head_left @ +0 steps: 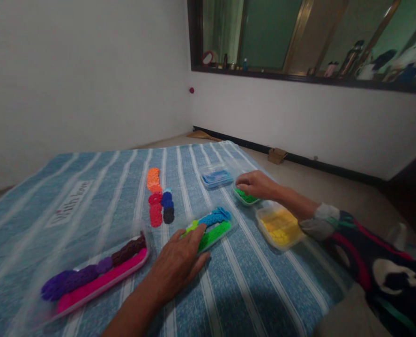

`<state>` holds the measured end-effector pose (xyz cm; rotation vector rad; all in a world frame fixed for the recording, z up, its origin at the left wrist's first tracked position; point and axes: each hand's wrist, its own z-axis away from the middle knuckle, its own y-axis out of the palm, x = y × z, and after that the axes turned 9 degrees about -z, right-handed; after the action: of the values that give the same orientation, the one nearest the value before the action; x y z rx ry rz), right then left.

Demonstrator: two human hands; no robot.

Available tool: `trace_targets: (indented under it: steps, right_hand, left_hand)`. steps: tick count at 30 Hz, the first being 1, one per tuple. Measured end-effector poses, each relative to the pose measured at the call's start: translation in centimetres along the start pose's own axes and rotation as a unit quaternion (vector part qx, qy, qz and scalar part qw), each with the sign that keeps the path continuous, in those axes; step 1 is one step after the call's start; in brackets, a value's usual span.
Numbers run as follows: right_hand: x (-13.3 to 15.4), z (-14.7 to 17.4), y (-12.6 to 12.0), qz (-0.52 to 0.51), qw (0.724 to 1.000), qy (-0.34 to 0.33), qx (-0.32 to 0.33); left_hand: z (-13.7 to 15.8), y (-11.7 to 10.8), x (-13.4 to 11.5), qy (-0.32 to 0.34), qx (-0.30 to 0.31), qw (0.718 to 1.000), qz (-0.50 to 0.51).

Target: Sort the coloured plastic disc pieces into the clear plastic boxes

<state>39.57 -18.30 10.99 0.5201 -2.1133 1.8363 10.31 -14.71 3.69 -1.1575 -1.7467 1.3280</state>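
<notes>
My left hand (180, 257) lies over the near edge of a clear plastic tray (233, 224), fingers stretched and thumb apart. Its fingertips rest by lime-green pieces (191, 228). In the same tray lie blue pieces (215, 215) and a row of bright green pieces (215, 235). Farther right, my right hand (259, 184) dips its curled fingers into a small clear box with green pieces (246, 197). What those fingers hold, if anything, is hidden. A box of yellow pieces (280, 227) sits just below my right forearm.
A long clear tray (143, 257) holds purple, brown and pink pieces at the left. Orange pieces (153, 180), red pieces (155, 210) and dark blue pieces (167, 200) lie on the striped cloth (116, 187). Behind stands a box of blue pieces (217, 178).
</notes>
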Motion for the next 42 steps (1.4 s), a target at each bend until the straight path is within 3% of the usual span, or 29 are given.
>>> trace_targets:
  steps: [3, 7, 15, 25, 28, 32, 42]
  right_hand:
    - [3.4, 1.5, 1.3, -0.007, 0.995, -0.063, 0.072]
    - [5.8, 2.9, 3.7, 0.09, 0.984, -0.093, 0.121]
    - [7.3, 4.4, 7.4, 0.163, 0.975, -0.132, 0.08]
    - [6.0, 4.6, 9.8, 0.194, 0.966, -0.172, 0.006]
    - [5.9, 4.7, 10.1, 0.188, 0.969, -0.162, -0.007]
    - [6.3, 4.7, 9.5, 0.165, 0.977, -0.132, 0.027]
    - [6.6, 4.8, 7.3, 0.115, 0.982, -0.062, 0.139]
  left_hand:
    - [0.0, 0.0, -0.2, -0.004, -0.001, 1.0, 0.003]
    - [0.3, 0.7, 0.0, 0.022, -0.058, 0.998, -0.011]
    - [1.2, 1.6, 0.8, 0.052, -0.09, 0.992, -0.068]
    - [1.0, 1.7, 1.7, 0.058, -0.074, 0.985, -0.147]
    - [0.9, 1.5, 1.5, 0.05, -0.061, 0.986, -0.144]
    - [0.9, 1.1, 0.6, 0.023, -0.052, 0.988, -0.146]
    - [0.6, -1.0, -2.4, -0.065, 0.081, 0.983, -0.154]
